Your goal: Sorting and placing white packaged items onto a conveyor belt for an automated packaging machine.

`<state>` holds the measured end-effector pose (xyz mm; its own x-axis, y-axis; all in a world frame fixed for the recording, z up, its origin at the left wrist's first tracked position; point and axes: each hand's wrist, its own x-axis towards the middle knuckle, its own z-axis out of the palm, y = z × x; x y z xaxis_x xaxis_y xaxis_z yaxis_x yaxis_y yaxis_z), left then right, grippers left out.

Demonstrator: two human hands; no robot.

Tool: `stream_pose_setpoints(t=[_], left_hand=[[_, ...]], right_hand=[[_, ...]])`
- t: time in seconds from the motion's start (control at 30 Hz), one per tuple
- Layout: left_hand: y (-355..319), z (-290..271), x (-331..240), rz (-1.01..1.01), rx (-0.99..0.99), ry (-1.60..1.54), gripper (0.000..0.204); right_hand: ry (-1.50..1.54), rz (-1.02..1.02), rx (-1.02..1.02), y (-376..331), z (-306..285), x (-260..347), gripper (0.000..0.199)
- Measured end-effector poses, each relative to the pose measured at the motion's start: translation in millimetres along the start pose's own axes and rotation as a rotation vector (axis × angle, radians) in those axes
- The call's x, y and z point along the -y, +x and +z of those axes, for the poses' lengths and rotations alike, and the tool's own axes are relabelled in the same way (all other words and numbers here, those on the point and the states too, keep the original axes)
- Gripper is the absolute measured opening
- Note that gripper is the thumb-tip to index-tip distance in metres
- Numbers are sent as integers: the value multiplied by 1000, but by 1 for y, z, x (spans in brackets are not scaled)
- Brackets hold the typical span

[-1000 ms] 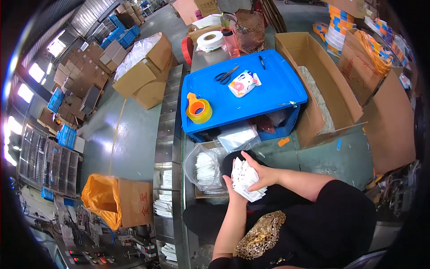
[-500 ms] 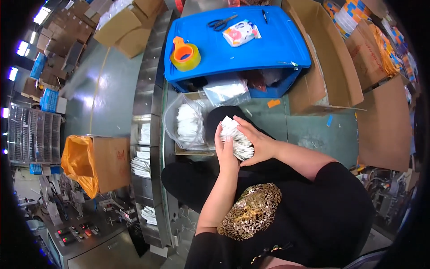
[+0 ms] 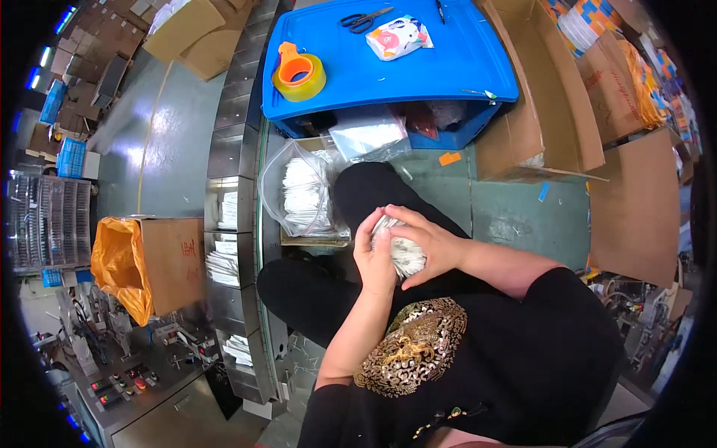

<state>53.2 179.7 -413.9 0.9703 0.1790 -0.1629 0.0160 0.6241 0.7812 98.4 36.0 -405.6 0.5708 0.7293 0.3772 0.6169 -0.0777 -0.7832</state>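
A bundle of thin white packets (image 3: 407,257) is held above my lap between both hands. Around its left side wraps my left hand (image 3: 372,261), thumb pressed on the near face. My right hand (image 3: 439,250) grips the opposite side, fingers over the top and thumb underneath. Just beyond my knee, a clear plastic bag (image 3: 273,196) stands open in a shallow carton (image 3: 317,241), filled with similar white packets (image 3: 306,194). To my left, more white packets (image 3: 222,263) stand in the compartments of a metal conveyor (image 3: 240,306).
A blue bin (image 3: 351,93) ahead carries a tape dispenser (image 3: 299,73), scissors (image 3: 366,20) and a soft wipes pack (image 3: 398,37). Clear bags (image 3: 368,136) lie below its lid. Open cartons (image 3: 549,97) stand at right; an orange-lined carton (image 3: 173,265) is beyond the conveyor.
My hands have lowered slightly with the bundle and closed further round its top. The surroundings have shifted a little up and left in view.
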Motion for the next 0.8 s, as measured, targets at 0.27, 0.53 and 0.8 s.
stream_pose_setpoints(t=[0.27, 0.53, 0.8], left_hand=[[-2, 10, -8, 110, -10, 253, 40], [1, 13, -22, 36, -41, -98, 35], [-3, 14, -19, 26, -62, 70, 35]], right_hand=[[37, -139, -72, 7, 8, 0, 116], [22, -323, -212, 15, 16, -4, 110], [29, -228, -173, 7, 17, -5, 117]])
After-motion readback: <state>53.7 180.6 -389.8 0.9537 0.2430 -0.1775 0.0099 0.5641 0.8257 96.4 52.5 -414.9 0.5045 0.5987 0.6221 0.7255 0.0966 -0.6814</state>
